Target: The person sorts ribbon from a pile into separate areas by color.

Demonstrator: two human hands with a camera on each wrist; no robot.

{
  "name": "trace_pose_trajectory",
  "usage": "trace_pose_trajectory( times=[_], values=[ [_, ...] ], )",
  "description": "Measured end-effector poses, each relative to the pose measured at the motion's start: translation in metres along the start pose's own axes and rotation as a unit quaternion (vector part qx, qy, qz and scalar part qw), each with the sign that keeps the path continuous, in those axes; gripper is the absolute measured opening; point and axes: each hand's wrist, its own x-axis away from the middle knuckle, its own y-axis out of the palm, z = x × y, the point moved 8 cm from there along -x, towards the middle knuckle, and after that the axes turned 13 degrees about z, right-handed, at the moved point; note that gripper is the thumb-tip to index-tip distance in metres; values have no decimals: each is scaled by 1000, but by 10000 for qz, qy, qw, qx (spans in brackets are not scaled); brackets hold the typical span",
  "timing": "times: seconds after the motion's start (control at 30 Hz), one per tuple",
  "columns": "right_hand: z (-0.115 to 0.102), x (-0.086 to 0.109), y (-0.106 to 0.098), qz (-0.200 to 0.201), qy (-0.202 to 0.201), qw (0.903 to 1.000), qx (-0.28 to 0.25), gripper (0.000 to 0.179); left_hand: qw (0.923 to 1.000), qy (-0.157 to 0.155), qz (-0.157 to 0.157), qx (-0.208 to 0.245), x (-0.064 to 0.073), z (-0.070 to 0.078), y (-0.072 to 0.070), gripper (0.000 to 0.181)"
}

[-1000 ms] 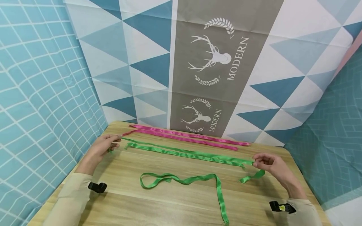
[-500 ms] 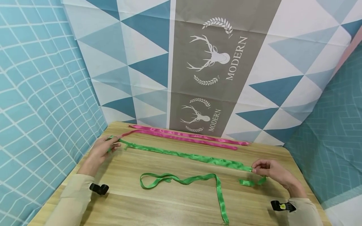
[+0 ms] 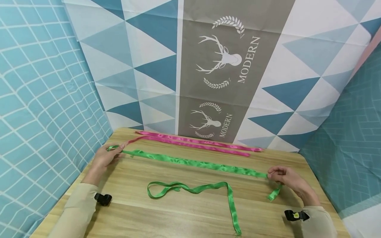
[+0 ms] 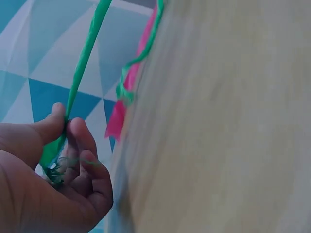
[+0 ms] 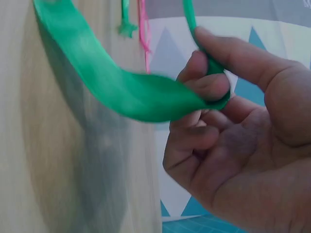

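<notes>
My two hands stretch a green satin ribbon (image 3: 190, 162) across the table. In the head view it overlaps a second green ribbon lying beneath, whose end (image 4: 126, 90) shows in the left wrist view. My left hand (image 3: 104, 157) pinches the held ribbon (image 4: 82, 63) between thumb and index finger, its frayed end tucked inside the palm. With thumb and fingers my right hand (image 3: 285, 177) pinches the other side, and a loose tail (image 5: 141, 99) hangs toward the table. Another green ribbon (image 3: 202, 188) lies in a loose loop and bend nearer to me.
Pink ribbons (image 3: 196, 144) lie side by side along the back of the wooden table (image 3: 166, 218). The left part of one bends toward my left hand. A patterned cloth (image 3: 214, 76) stands behind, and blue cloths flank both sides.
The held ribbon has come down and over the lying green ribbon, so the two overlap. My right hand has moved slightly nearer to me, my left hand slightly outward.
</notes>
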Motion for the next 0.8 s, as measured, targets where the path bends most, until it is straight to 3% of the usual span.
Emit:
trace_pose_trajectory(
  times=[0.2, 0.5, 0.8],
  values=[
    [7, 2, -5, 322, -116, 9978, 560, 27, 9942, 304, -188, -1016, -7, -7, -6, 58],
    [16, -1, -17, 677, -92, 9873, 1438, 16, 9898, 159, -151, -1409, -13, -19, -13, 47],
    [26, -5, -20, 834, 65, 9760, 2012, 15, 9843, 300, -191, -1727, -21, -13, -10, 47]
  ],
)
